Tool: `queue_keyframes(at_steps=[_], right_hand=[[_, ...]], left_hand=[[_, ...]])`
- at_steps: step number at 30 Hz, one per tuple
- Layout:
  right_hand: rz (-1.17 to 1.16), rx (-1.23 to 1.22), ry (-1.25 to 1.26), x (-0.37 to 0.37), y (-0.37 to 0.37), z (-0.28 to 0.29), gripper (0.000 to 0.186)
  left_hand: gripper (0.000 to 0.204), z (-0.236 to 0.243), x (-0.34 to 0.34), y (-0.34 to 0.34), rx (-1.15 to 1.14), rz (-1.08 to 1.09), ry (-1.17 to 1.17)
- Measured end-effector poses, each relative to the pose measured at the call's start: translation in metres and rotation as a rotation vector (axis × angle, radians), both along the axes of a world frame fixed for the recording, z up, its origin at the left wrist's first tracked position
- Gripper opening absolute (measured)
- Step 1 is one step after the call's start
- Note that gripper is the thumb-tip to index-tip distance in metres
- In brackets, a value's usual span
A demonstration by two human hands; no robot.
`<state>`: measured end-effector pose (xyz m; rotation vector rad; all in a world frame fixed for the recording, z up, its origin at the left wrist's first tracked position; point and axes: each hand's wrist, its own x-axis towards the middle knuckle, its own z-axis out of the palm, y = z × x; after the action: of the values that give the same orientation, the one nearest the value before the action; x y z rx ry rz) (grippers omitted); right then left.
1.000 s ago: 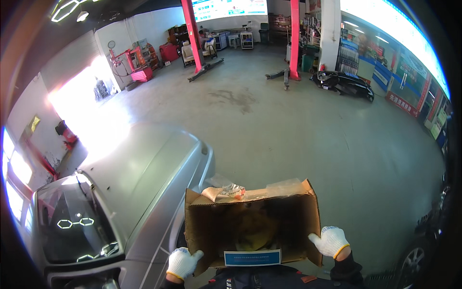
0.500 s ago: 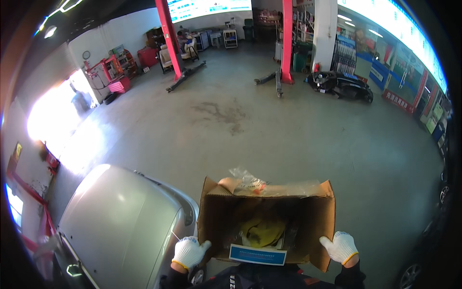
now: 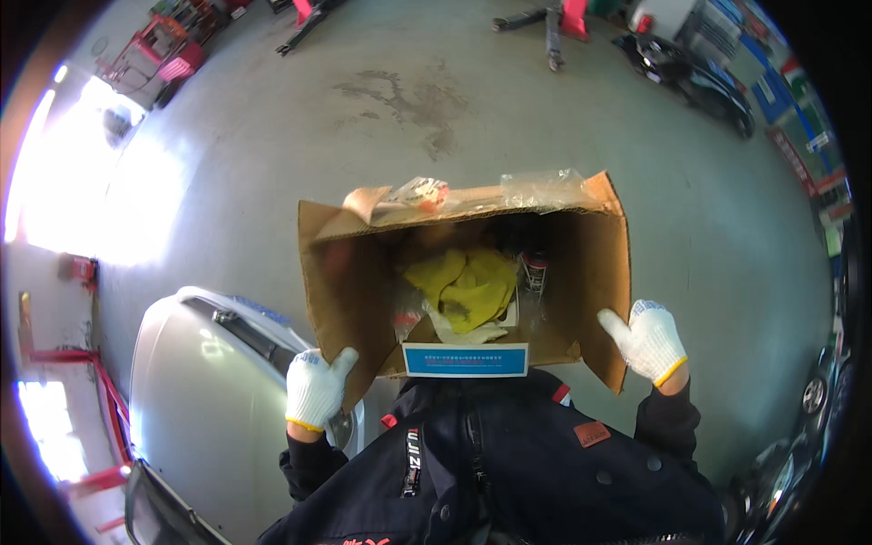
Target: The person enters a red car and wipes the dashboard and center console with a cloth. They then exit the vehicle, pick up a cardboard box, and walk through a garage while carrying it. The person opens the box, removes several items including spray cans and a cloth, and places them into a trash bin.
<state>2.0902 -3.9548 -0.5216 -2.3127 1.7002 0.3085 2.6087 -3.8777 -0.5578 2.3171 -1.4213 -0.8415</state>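
Note:
An open cardboard box [image 3: 595, 272] is held up in front of my chest between my two hands. My left hand [image 3: 316, 389], in a white knit glove with a yellow cuff, grips the left flap with the thumb on its inner side. On the right flap my right hand [image 3: 650, 343], gloved alike, pinches the edge with its thumb. Inside lie a crumpled yellow cloth [image 3: 477, 282] with dark stains, a small can or bottle [image 3: 534, 272] and some white pieces. A blue-and-white printed carton or card [image 3: 465, 360] stands at the near edge. Clear plastic [image 3: 545, 188] clings to the far flap.
A silver car [image 3: 186, 391] stands close on my left. Red lift posts [image 3: 574, 16] with dark arms on the floor are ahead. A black car bumper [image 3: 695, 86] lies far right, and dark cars [image 3: 813, 395] line the right edge. The grey floor [image 3: 436, 136] has a dark stain.
My view has tilted downward, so the box and both hands appear higher and my jacket shows. More of the box's contents is visible. Both hands keep their hold on the flaps.

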Motion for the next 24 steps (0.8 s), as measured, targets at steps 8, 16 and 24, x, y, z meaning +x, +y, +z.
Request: queue_keyframes(at_steps=[8,16,24], right_hand=[[0.02,-0.126,0.084,0.053,-0.067,-0.009,0.038],[-0.146,-0.041,0.014,0.013,-0.069,-0.01,0.06],[0.179,-0.152,0.067,-0.02,-0.067,0.004,0.016]], left_hand=[[0.035,-0.042,0.032,-0.051,-0.052,-0.072,-0.027],[0.045,-0.03,0.007,-0.067,0.003,-0.335,-0.303],[0.028,-0.015,-0.024,-0.067,-0.114,-0.456,-0.331]])
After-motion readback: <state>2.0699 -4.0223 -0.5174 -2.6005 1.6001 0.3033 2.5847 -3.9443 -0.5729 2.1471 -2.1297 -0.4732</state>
